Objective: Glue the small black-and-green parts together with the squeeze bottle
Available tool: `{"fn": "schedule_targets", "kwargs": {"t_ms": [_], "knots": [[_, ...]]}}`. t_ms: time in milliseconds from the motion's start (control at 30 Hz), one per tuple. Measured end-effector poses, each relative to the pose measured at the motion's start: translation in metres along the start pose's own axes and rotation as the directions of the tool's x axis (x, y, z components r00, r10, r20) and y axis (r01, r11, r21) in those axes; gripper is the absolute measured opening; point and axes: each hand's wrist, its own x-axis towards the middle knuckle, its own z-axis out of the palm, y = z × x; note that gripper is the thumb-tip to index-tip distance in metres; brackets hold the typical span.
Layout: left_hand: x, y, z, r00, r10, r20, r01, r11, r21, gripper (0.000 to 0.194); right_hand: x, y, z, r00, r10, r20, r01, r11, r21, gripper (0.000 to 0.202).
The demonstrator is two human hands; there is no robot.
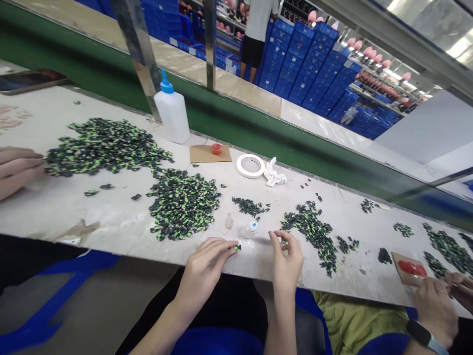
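My left hand (pixel 209 264) pinches a small black-and-green piece (pixel 237 247) between thumb and fingertips, just above the table's front edge. To its right, my right hand (pixel 288 254) is closed, thumb and index finger brought together; whatever is between them is too small to make out. Between and behind the hands stands a small white bottle with a blue tip (pixel 252 228). A heap of black-and-green pieces (pixel 183 202) lies to the left, and a looser heap of similar pieces (pixel 310 229) lies beside my right hand. Small dark parts (pixel 247 205) are scattered behind the bottle.
Farther back are a large white squeeze bottle (pixel 173 113), a red cup (pixel 216 148) on cardboard, a tape roll (pixel 250 166) and crumpled tissue (pixel 274 173). A co-worker's hand (pixel 18 170) rests at left; another's hands (pixel 436 301) work at right near a red item on cardboard (pixel 412 268).
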Motion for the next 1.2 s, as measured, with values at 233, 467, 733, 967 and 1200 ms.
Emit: {"fn": "schedule_targets", "kwargs": {"t_ms": [233,467,733,967,1200], "knots": [[0.003,0.012,0.002,0.999,0.01,-0.046,-0.009,1.0,0.025,0.013,-0.039,-0.019,-0.011,0.961,0.069,0.267,-0.138,0.959,0.248,0.022],[0.004,0.016,-0.003,0.999,0.053,0.004,-0.053,0.999,0.004,0.015,-0.037,-0.021,0.0,0.948,-0.057,0.314,-0.019,0.972,0.234,0.013],[0.006,0.019,-0.008,0.996,-0.057,0.071,0.064,0.993,-0.097,0.015,-0.038,-0.02,0.0,0.908,-0.099,0.408,-0.05,0.94,0.338,0.011],[0.005,0.028,-0.01,0.984,-0.154,0.087,0.164,0.978,-0.131,0.012,-0.044,-0.016,0.003,0.927,-0.241,0.286,0.097,0.893,0.439,0.003],[0.002,0.036,-0.005,0.969,-0.24,0.057,0.246,0.957,-0.153,0.009,-0.052,-0.01,0.008,0.943,-0.263,0.203,0.151,0.884,0.442,0.012]]}}
